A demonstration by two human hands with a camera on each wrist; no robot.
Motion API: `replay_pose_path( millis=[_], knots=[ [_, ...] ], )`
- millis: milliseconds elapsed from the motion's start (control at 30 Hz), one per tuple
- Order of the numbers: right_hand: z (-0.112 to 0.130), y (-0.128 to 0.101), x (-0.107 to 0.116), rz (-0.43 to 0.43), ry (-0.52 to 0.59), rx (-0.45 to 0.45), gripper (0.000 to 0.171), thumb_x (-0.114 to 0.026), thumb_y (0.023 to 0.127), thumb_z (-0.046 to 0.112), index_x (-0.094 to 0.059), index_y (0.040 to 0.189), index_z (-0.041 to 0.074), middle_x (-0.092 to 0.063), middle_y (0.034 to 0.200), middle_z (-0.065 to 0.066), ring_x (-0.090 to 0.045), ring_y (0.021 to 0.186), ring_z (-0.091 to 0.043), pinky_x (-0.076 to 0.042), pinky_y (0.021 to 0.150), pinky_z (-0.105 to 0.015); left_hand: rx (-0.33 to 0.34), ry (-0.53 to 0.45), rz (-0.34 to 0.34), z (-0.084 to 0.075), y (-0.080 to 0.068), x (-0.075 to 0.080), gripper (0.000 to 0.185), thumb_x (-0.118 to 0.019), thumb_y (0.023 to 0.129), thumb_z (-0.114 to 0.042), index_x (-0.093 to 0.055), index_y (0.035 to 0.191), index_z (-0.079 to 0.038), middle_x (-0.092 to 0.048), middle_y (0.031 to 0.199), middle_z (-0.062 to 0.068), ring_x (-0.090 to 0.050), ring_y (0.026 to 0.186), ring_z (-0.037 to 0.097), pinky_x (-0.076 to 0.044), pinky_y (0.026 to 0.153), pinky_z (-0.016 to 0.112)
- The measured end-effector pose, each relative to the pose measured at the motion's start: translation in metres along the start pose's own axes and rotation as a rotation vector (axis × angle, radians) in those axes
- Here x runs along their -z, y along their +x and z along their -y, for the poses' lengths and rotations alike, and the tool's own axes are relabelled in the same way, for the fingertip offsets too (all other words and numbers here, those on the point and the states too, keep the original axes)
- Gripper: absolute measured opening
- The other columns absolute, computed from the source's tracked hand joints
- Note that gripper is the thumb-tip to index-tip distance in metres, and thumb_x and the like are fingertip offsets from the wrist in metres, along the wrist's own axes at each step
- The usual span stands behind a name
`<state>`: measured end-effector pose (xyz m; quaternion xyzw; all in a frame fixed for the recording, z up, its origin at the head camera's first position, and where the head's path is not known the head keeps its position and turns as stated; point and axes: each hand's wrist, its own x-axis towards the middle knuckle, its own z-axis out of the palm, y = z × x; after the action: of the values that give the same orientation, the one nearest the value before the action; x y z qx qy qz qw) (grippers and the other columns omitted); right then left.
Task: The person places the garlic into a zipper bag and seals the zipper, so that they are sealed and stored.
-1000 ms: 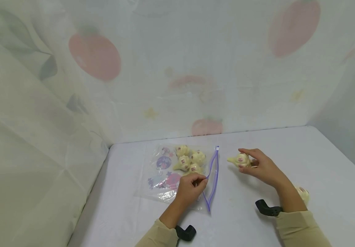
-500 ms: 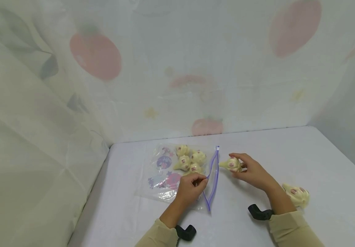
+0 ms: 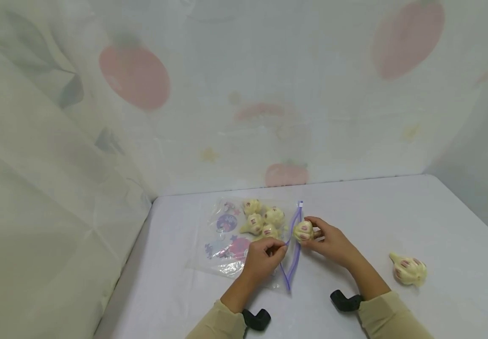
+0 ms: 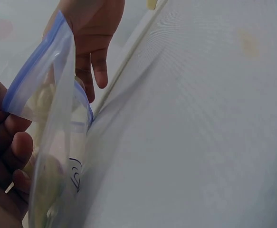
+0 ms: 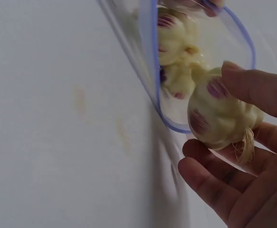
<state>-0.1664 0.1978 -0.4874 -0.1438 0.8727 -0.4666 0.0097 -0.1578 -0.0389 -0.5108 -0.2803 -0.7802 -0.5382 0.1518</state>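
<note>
A clear zip bag (image 3: pixel 216 261) with a purple zip edge and printed pictures lies on the table, its mouth spread toward the right. Several garlic bulbs (image 3: pixel 254 222) are inside it. My left hand (image 3: pixel 263 259) pinches the near lip of the bag at the zip. In my right hand (image 3: pixel 330 242) is a cream garlic bulb (image 3: pixel 303 231) with purple patches, held between thumb and fingers right at the bag's mouth. The right wrist view shows this bulb's dry root tuft (image 5: pixel 247 145) facing the palm and its stem end toward the opening.
Another garlic bulb (image 3: pixel 409 269) lies on the white-covered table (image 3: pixel 451 226) at the right. A printed curtain (image 3: pixel 210 117) hangs behind the table, and a pale cloth (image 3: pixel 57 212) closes off the left side.
My right hand has carried its garlic bulb leftward to the bag's mouth, uncovering the bulb on the right of the table. The left hand stays at the zip edge.
</note>
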Motion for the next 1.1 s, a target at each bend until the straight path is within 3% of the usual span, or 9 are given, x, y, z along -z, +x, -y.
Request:
replay_pose_path(
  millis=[333, 467, 567, 633, 767, 967, 1100],
  knots=[
    [0.002, 0.003, -0.017, -0.06, -0.052, -0.013, 0.075, -0.077, 0.084, 0.034, -0.045, 0.145, 0.006, -0.055, 0.132, -0.02, -0.061, 0.105, -0.031, -0.052, 0.083, -0.041, -0.005, 0.011, -0.001, 0.001, -0.001, -0.002, 0.006, -0.073, 0.084, -0.004, -0.075, 0.085, -0.01, -0.064, 0.067, 0.0, -0.047, 0.059, 0.0, -0.043, 0.05, 0.018],
    [0.006, 0.008, -0.021, -0.067, -0.046, -0.027, 0.074, -0.077, 0.085, 0.034, -0.044, 0.145, 0.006, -0.054, 0.137, -0.02, -0.06, 0.111, -0.034, -0.052, 0.089, -0.046, -0.049, 0.005, -0.018, -0.021, 0.001, 0.003, 0.006, -0.072, 0.081, 0.004, -0.074, 0.084, -0.001, -0.064, 0.065, 0.007, -0.046, 0.058, 0.001, -0.041, 0.05, 0.015],
    [0.009, 0.013, -0.025, -0.076, -0.036, -0.045, 0.073, -0.078, 0.084, 0.03, -0.045, 0.145, 0.006, -0.057, 0.133, -0.019, -0.063, 0.101, -0.027, -0.054, 0.08, -0.038, -0.048, 0.008, -0.015, -0.03, 0.002, 0.005, 0.006, -0.071, 0.08, 0.008, -0.073, 0.083, 0.003, -0.063, 0.064, 0.011, -0.045, 0.058, 0.002, -0.041, 0.05, 0.014],
    [0.011, 0.016, -0.028, -0.083, -0.032, -0.066, 0.072, -0.078, 0.084, 0.028, -0.046, 0.144, 0.007, -0.059, 0.129, -0.019, -0.064, 0.091, -0.021, -0.053, 0.071, -0.03, -0.03, 0.01, -0.014, -0.021, 0.001, 0.002, 0.006, -0.072, 0.08, 0.008, -0.073, 0.082, 0.002, -0.063, 0.064, 0.011, -0.045, 0.058, 0.002, -0.041, 0.05, 0.015],
    [0.015, 0.019, -0.03, -0.101, 0.012, -0.105, 0.068, -0.076, 0.085, 0.026, -0.048, 0.142, 0.006, -0.061, 0.128, -0.023, -0.066, 0.088, -0.021, -0.052, 0.064, -0.029, -0.011, 0.012, -0.017, -0.002, -0.001, -0.004, 0.007, -0.073, 0.081, 0.004, -0.074, 0.082, -0.003, -0.063, 0.065, 0.007, -0.044, 0.058, 0.001, -0.041, 0.049, 0.018],
    [0.017, 0.02, -0.032, -0.128, 0.078, -0.161, 0.062, -0.074, 0.087, 0.028, -0.051, 0.14, 0.007, -0.059, 0.134, -0.019, -0.068, 0.095, -0.026, -0.054, 0.069, -0.03, -0.018, -0.008, -0.019, 0.004, -0.001, -0.003, 0.008, -0.073, 0.084, -0.002, -0.075, 0.085, -0.01, -0.062, 0.066, 0.0, -0.045, 0.058, 0.0, -0.042, 0.049, 0.018],
    [0.014, 0.02, -0.034, -0.187, 0.068, -0.145, 0.047, -0.075, 0.087, 0.023, -0.061, 0.128, 0.004, -0.062, 0.127, -0.018, -0.07, 0.093, -0.027, -0.055, 0.072, -0.029, -0.021, -0.017, -0.014, 0.003, 0.0, -0.002, 0.007, -0.072, 0.084, -0.004, -0.075, 0.085, -0.01, -0.062, 0.066, 0.001, -0.046, 0.058, 0.0, -0.042, 0.049, 0.017]
  ],
)
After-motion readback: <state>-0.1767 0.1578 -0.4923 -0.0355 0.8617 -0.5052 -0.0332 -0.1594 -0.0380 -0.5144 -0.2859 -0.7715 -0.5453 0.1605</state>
